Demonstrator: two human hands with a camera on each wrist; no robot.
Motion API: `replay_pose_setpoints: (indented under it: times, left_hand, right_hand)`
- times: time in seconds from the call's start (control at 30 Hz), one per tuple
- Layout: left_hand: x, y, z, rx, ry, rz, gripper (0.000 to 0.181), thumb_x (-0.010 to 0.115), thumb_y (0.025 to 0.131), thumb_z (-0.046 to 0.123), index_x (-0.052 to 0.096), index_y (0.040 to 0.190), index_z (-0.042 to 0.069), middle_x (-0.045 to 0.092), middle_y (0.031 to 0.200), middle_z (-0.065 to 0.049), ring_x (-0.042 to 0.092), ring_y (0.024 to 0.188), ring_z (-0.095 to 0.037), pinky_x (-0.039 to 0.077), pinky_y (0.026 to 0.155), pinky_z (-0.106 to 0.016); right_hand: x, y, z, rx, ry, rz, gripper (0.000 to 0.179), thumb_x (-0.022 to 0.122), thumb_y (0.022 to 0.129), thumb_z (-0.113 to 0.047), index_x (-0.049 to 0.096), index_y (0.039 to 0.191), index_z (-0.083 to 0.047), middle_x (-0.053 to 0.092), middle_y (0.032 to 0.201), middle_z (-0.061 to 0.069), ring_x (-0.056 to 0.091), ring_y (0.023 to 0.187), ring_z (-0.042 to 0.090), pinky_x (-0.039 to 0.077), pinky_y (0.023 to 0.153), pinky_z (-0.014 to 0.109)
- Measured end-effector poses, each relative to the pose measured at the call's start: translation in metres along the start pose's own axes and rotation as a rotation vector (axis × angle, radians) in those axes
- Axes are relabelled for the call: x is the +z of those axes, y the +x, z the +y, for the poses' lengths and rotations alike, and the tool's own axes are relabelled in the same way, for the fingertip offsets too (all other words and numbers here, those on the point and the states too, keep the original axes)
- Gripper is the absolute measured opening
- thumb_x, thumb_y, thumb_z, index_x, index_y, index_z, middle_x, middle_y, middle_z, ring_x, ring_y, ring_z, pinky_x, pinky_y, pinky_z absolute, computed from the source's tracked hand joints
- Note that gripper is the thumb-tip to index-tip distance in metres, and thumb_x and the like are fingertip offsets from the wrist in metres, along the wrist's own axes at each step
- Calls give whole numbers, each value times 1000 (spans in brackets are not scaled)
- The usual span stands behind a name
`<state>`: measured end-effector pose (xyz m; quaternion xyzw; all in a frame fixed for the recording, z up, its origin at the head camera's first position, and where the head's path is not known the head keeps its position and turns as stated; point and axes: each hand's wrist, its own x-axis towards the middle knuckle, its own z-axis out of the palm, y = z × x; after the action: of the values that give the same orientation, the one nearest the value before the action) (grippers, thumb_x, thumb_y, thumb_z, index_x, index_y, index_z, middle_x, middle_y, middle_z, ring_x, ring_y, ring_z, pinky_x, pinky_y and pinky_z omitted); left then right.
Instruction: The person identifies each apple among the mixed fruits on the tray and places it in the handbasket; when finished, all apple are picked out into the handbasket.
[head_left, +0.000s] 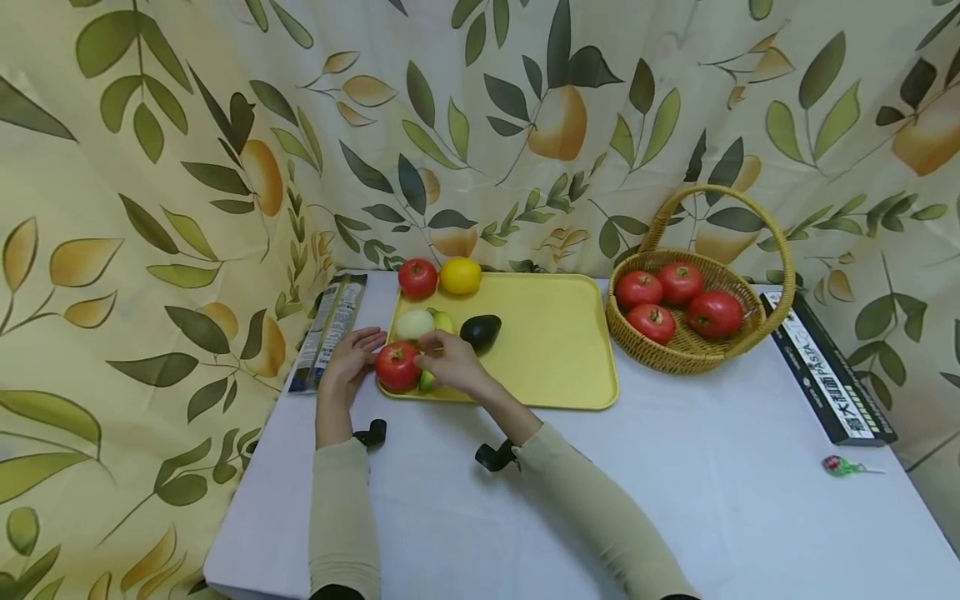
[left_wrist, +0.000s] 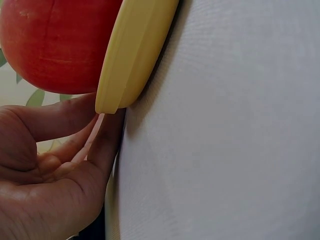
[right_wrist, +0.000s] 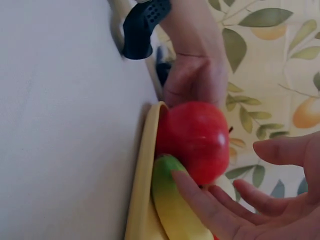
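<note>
On the yellow tray, a red apple sits in the near left corner. Beside it lies a yellow banana with a green tip, mostly covered by my right hand in the head view. My left hand is at the tray's left edge, fingers loosely extended next to the apple; in the left wrist view its thumb and fingers are by the tray rim. My right hand hovers over the banana with spread fingers, the index finger at or near its green end. Neither hand grips a fruit.
The tray also bears a pale round fruit, a dark avocado, a lemon and another apple. A wicker basket of several apples, a black box, a lollipop and long packets flank it.
</note>
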<state>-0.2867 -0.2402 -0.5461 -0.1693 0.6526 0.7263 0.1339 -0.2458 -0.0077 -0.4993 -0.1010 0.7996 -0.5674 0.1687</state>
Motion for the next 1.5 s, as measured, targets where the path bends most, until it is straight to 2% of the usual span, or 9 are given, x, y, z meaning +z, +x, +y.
replay_pose_setpoints:
  times: [0.17,0.4,0.5,0.6,0.77,0.9,1.03,1.27,1.5]
  left_hand:
    - [1,3,2,12,3,-2,71,49,92,-21,42,158,6,50,157,-13,48,145,-21,42,115,-35]
    - [-1,3,0,15,13,-13,72,46,91,-23,40,158,3,48,159,-16,45,147,-23,38,118,-37]
    - [-1,3,-2,14,26,-17,71,45,92,-23,40,158,3,47,159,-17,44,148,-24,36,120,-39]
    - [-1,3,-3,10,30,-20,71,45,92,-22,40,158,3,47,159,-16,44,148,-24,36,120,-39]
    - [0,3,-5,13,13,-29,69,43,94,-21,40,158,4,47,159,-16,45,147,-23,37,119,-38]
    - [-1,4,-5,21,8,-32,69,42,94,-21,39,159,3,47,160,-16,45,147,-22,38,118,-36]
    - [-2,3,-3,28,15,-31,71,45,93,-22,38,159,3,47,160,-15,45,147,-22,44,112,-30]
    - [-2,0,-3,44,21,-35,72,42,91,-23,37,159,2,45,161,-17,43,149,-24,51,85,-16]
    - [-3,0,-4,42,18,-51,73,48,93,-22,35,160,2,41,163,-17,39,151,-25,53,82,-19]
  right_hand:
    - [4,10,-2,12,-34,2,44,72,99,-23,61,137,-5,65,135,13,65,121,29,63,77,42]
    - [16,17,-11,-19,-202,54,40,71,99,-26,64,133,-7,69,128,10,64,113,23,56,96,35]
    - [23,19,-11,8,-206,37,41,70,100,-25,61,136,-6,67,130,10,62,112,23,55,97,36]
    - [27,21,-9,47,-165,15,42,66,102,-23,59,140,-6,64,134,11,61,112,25,58,90,35]
    - [31,24,-3,120,-25,20,41,67,103,-22,59,140,-6,62,135,14,64,113,27,63,71,35]
    - [32,27,0,151,33,43,38,69,101,-21,62,136,-7,62,131,13,66,110,27,63,66,35]
    - [32,28,-1,162,76,56,34,70,101,-18,64,132,-8,62,128,12,66,108,27,63,65,37]
    - [23,21,-10,158,146,47,33,69,101,-18,65,132,-9,64,129,12,66,106,27,63,73,45]
    - [0,8,-26,119,281,59,34,69,101,-16,63,132,-7,62,133,19,66,112,35,63,77,51]
